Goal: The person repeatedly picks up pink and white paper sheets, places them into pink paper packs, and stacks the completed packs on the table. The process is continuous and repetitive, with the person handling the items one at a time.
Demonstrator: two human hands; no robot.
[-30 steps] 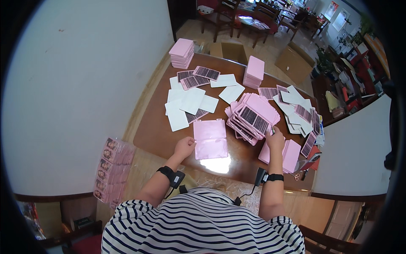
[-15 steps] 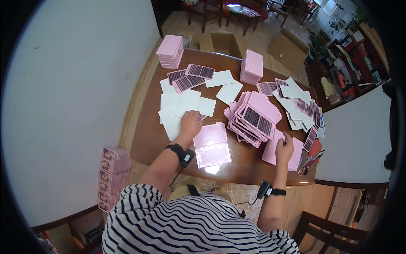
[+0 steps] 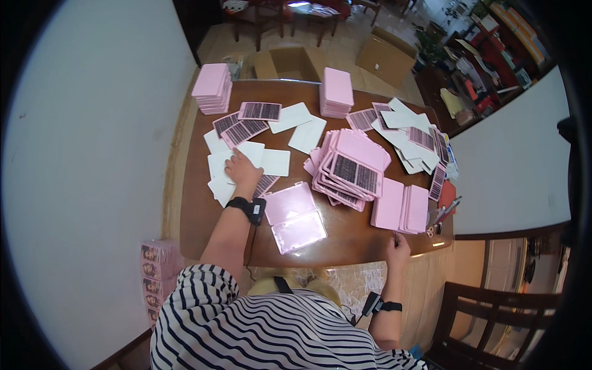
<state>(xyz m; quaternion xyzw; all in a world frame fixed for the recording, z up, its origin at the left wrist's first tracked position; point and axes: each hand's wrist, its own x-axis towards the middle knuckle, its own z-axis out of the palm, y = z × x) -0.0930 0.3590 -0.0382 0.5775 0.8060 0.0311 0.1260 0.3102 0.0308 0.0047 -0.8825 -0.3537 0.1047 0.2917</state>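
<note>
My left hand (image 3: 244,169) lies with fingers spread over the loose white cards (image 3: 275,163) on the left of the table. A pink-edged card with dark rows (image 3: 266,184) peeks out beside its wrist. My right hand (image 3: 398,246) is closed at the front edge, around something small and dark that I cannot make out. Between the hands a flat pink case (image 3: 296,216) lies opened out, its inside bare and shiny. An untidy pile of opened pink cases (image 3: 357,157) stands beyond, the top one holding dark rows. Closed pink cases (image 3: 388,205) lie just beyond my right hand.
Neat stacks of pink cases (image 3: 211,86) (image 3: 337,91) stand along the far edge. More white and dark-rowed cards (image 3: 407,132) spread at the right, near scissors (image 3: 430,232) and pens. Cardboard boxes (image 3: 387,55) sit on the floor beyond; a wooden chair (image 3: 493,314) is at right.
My right hand has drawn back from the closed pink cases to the table's front edge. My left hand has moved slightly farther over the white cards. The view has shifted.
</note>
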